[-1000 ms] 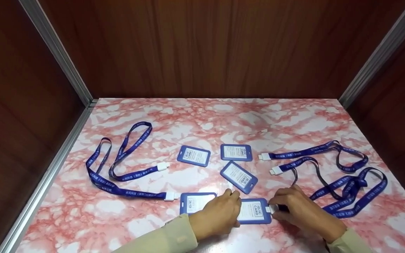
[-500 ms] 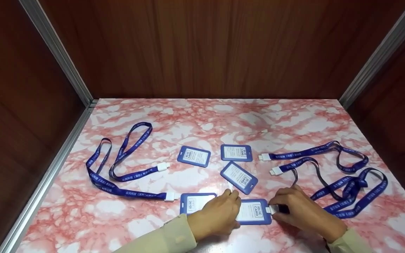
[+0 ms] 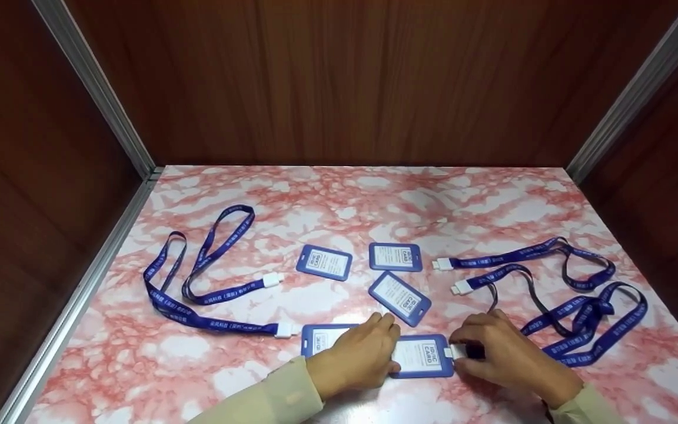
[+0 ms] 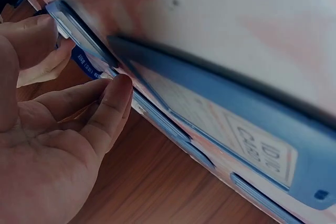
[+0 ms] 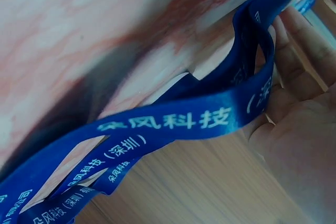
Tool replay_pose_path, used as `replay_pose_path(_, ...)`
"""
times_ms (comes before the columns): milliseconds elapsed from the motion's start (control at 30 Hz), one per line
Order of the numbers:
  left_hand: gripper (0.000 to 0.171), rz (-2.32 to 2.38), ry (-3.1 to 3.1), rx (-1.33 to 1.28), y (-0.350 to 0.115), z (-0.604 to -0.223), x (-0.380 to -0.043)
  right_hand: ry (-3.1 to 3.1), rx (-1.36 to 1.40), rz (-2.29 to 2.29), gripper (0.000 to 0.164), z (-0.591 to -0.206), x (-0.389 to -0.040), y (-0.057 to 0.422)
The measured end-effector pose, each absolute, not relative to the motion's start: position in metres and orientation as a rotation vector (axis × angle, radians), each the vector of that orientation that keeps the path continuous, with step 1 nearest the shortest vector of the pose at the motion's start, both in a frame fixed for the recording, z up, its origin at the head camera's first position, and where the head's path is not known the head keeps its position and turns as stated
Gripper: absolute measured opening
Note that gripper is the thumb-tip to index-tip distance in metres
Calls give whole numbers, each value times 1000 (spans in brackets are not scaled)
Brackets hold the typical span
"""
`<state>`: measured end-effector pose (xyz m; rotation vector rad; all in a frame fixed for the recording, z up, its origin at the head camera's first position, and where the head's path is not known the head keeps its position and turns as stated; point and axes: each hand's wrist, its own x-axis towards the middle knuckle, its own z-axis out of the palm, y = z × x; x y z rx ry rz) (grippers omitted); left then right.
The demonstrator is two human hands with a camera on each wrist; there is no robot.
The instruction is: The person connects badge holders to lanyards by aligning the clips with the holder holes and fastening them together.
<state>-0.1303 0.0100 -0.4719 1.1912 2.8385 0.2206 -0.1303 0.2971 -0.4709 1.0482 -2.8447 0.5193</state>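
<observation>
Your right hand (image 3: 507, 356) is pinching the white clip (image 3: 459, 351) between thumb and fingers, and you are holding it against the slotted end of the badge (image 3: 424, 356). The clip's narrow tip is meeting the slot; how far in it is reaching, I cannot tell. From your fingertips the blue band (image 5: 189, 116) is looping out past your hand, its white lettering showing in the right wrist view.

Your left hand (image 3: 359, 356) is gripping the badge at its other end, thumb at the near edge and fingers toward the far one, hiding that end from the head view. The badge is lying face up on the table (image 3: 292, 200), between your two hands.

A second badge (image 3: 318, 337) is lying just to the left, partly covered by your left hand. Beyond your hands, a tilted badge (image 3: 399, 298) is lying near an upper badge (image 3: 395, 257), while a far-left badge (image 3: 324, 262) is sitting apart from them. Two left lanyards (image 3: 227, 325) are spreading across the table, their clips pointing right. Over on your right, two right lanyards (image 3: 504, 257) are pointing their clips left, with more blue band bunching close by your right hand.
</observation>
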Motion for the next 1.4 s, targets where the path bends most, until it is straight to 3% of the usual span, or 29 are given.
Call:
replay_pose_path(533, 34, 258, 2943, 1234, 0, -476, -145, -2796, 972, 557, 18, -469, -132, 296)
replay_pose_path(1100, 48, 251, 2998, 1206, -8, -476, -159, -2690, 972, 546, 20, -469, -141, 302)
replay_pose_path(1400, 31, 278, 3005, 1202, -13, -475, -162, -2612, 932, 524, 23, -468, -150, 307)
